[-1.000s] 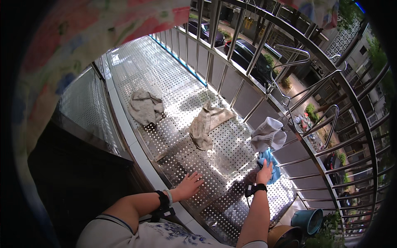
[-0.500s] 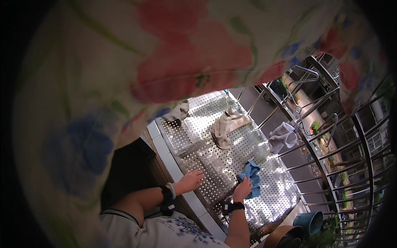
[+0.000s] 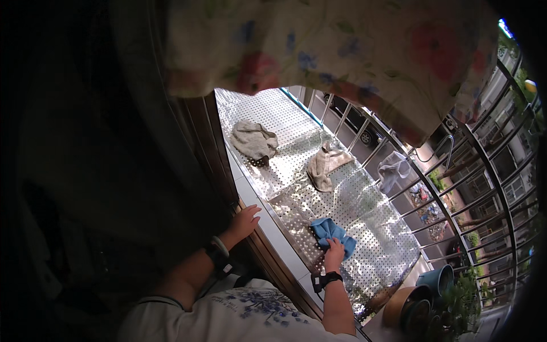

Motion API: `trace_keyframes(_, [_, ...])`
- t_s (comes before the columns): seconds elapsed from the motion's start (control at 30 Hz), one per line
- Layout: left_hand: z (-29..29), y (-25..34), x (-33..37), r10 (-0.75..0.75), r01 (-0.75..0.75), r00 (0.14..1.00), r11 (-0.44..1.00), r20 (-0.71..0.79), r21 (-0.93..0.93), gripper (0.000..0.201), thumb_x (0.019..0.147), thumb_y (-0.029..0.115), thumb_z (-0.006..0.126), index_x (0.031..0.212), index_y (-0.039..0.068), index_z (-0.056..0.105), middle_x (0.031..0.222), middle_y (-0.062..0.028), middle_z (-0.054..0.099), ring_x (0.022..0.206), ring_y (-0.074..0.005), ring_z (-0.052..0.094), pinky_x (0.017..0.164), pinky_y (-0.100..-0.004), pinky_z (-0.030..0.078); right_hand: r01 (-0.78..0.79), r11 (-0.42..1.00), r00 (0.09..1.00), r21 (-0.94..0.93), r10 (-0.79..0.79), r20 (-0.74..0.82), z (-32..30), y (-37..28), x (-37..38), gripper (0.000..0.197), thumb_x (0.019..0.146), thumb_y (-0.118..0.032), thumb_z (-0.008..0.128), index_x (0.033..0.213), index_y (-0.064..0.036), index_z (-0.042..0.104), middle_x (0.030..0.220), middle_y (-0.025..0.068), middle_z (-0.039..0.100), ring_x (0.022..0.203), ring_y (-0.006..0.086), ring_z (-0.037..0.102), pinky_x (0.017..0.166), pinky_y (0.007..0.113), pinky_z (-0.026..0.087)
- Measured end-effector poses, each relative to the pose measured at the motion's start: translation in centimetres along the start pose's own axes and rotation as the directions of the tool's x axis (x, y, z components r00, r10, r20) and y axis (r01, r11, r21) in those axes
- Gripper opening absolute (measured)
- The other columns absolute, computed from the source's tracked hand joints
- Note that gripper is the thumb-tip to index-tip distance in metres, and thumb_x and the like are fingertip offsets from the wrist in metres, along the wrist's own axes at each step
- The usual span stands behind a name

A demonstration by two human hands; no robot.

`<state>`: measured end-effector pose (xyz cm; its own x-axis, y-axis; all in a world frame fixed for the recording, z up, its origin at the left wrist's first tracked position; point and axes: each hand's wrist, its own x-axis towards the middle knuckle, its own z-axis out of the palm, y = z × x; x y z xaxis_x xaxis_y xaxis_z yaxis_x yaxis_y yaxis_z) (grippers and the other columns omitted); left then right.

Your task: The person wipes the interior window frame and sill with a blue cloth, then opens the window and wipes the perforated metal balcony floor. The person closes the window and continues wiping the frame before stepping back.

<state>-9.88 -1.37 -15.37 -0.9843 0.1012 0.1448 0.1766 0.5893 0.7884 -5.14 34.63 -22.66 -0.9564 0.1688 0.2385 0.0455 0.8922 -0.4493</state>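
Observation:
My right hand (image 3: 334, 254) grips the near edge of a crumpled blue cloth (image 3: 332, 232), which lies on the perforated metal sheet (image 3: 370, 219) outside the window. On the brown window frame (image 3: 263, 246) rests my left hand (image 3: 245, 221), its fingers stretched toward the pale tiled sill (image 3: 249, 192) and nothing held. Farther out on the sheet lie a grey-beige cloth (image 3: 254, 140) and a second beige cloth piece (image 3: 323, 168). Dark bands are on both my wrists, and a pale bracelet is on the left one.
Floral fabric (image 3: 364, 51) hangs across the top of the view. Curved metal bars (image 3: 456, 219) enclose the right side, with a pale cloth (image 3: 393, 170) hanging by them. A teal pot (image 3: 436, 280), a brown pot (image 3: 401, 305) and green plants (image 3: 464, 299) stand at the lower right.
My right hand and the blue cloth have shifted slightly left and nearer the sill. My left hand has drawn back from the sheet's edge to the window frame. The floral fabric covers less of the view.

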Motion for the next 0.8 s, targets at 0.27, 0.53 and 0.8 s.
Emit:
trace_keyframes(0.27, [-3.1, -3.1, 0.5, 0.062, -0.076, 0.991, 0.990, -0.118, -0.119, 0.027, 0.083, 0.007, 0.059, 0.109, -0.001, 0.060, 0.109, -0.0190, 0.061, 0.101, -0.0340, 0.059, 0.088, -0.0372, 0.047, -0.460, 0.837, 0.881, -0.296, 0.472, -0.036, -5.1, 4.3, -6.5, 0.033, 0.083, -0.002, 0.052, 0.115, -0.0056, 0.058, 0.114, 0.0137, 0.057, 0.104, 0.0371, 0.051, 0.086, 0.044, 0.045])
trace_keyframes(0.53, [-5.3, -4.5, -1.8, 0.096, -0.103, 0.994, 0.981, -0.053, -0.166, 0.025, 0.088, 0.010, 0.058, 0.111, 0.000, 0.059, 0.110, -0.0164, 0.062, 0.100, -0.0302, 0.061, 0.085, -0.0341, 0.048, -0.195, 0.981, 0.960, -0.003, 0.192, 0.204, 4.4, -10.5, -5.0, 0.030, 0.082, -0.024, 0.061, 0.107, -0.0078, 0.060, 0.099, 0.0191, 0.056, 0.094, 0.0377, 0.055, 0.078, 0.045, 0.046])
trace_keyframes(0.8, [-10.7, -7.5, -4.1, 0.067, -0.075, 0.995, 0.990, -0.071, -0.119, 0.026, 0.086, 0.011, 0.060, 0.111, 0.001, 0.060, 0.113, -0.0166, 0.061, 0.106, -0.0325, 0.058, 0.091, -0.0369, 0.047, -0.001, 0.972, 0.972, 0.236, -0.055, 0.230, 8.6, -18.9, -4.9, 0.034, 0.075, -0.003, 0.054, 0.105, -0.0103, 0.067, 0.100, 0.0117, 0.059, 0.099, 0.0309, 0.055, 0.084, 0.038, 0.046])
